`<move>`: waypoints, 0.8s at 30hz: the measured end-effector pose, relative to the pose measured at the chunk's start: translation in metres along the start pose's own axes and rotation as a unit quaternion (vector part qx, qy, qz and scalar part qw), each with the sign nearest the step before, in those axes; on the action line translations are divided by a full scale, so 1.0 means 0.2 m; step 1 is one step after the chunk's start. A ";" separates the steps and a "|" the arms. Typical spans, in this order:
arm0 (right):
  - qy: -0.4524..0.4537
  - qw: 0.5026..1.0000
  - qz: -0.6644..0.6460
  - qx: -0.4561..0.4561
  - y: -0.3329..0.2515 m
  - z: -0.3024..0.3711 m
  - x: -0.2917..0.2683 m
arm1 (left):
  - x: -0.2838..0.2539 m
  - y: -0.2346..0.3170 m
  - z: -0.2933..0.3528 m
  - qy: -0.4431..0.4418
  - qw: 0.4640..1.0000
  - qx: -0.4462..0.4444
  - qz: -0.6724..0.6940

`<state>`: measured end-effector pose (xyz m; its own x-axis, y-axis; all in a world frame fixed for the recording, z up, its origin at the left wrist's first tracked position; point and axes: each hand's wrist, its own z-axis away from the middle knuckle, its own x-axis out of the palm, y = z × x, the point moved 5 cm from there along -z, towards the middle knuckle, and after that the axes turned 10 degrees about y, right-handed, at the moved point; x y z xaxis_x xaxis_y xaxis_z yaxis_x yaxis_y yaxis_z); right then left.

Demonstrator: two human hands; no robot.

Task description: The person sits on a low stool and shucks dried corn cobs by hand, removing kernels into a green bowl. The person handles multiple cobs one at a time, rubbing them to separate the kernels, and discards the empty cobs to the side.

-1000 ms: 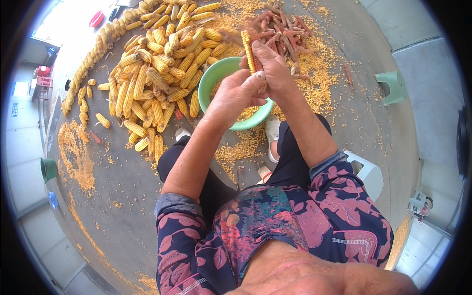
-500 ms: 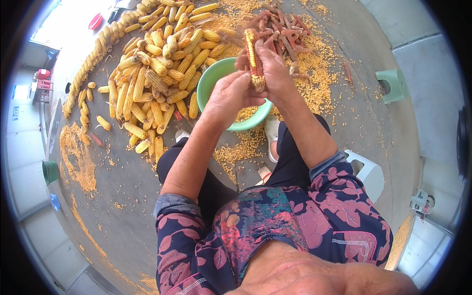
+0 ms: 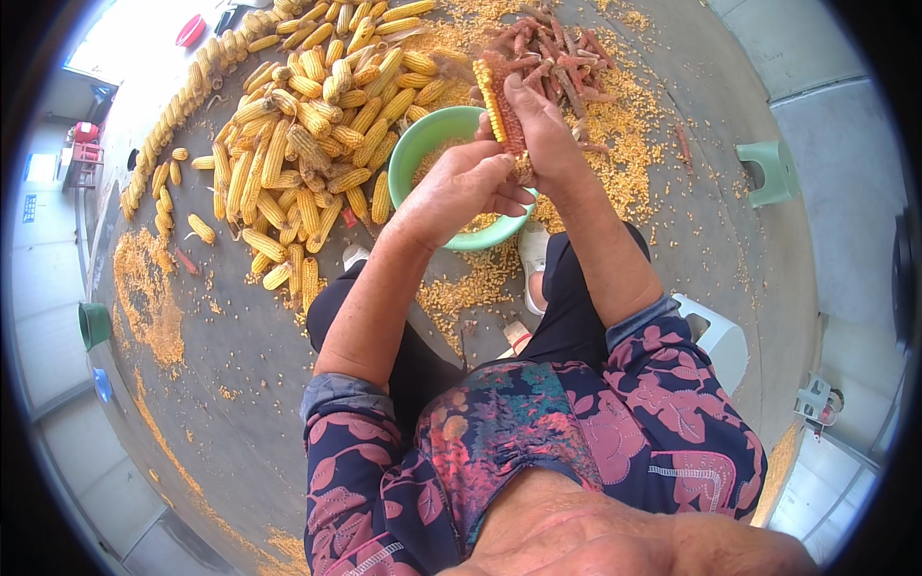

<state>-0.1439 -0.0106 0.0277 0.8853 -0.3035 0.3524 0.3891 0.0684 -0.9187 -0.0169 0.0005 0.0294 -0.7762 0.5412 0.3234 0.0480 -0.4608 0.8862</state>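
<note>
Grey floor (image 3: 254,432) seen; yellow ears (image 3: 317,134) piled on it, reddish bare cobs (image 3: 567,62) heaped farther right, green basin (image 3: 408,149) set between the knees and the heaps. Partly stripped ear (image 3: 509,120) is held in the right hand's (image 3: 543,125) grip, over the basin's right side; long axis steep, upper left to lower right. Left hand (image 3: 471,178) is placed at its lower end; whether that grip is closed cannot be told. Yellow kernels (image 3: 487,91) are left along its left edge.
</note>
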 end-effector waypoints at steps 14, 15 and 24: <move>0.007 0.981 0.135 -0.138 0.00 -0.02 -0.03 | 0.02 -0.05 -0.05 0.138 0.987 0.029 -0.083; 0.005 0.983 0.127 -0.129 0.00 -0.02 -0.04 | 0.03 -0.04 -0.04 0.132 0.988 0.032 -0.074; 0.039 0.992 0.107 -0.060 -0.01 -0.01 0.02 | -0.15 0.02 -0.06 0.220 0.932 0.173 -0.228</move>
<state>-0.1407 -0.0133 0.0300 0.9201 -0.3672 0.1367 0.1577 0.0277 -0.9871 -0.0016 -0.0256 0.0186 -0.9446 0.2487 -0.2141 -0.2099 0.0436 0.9768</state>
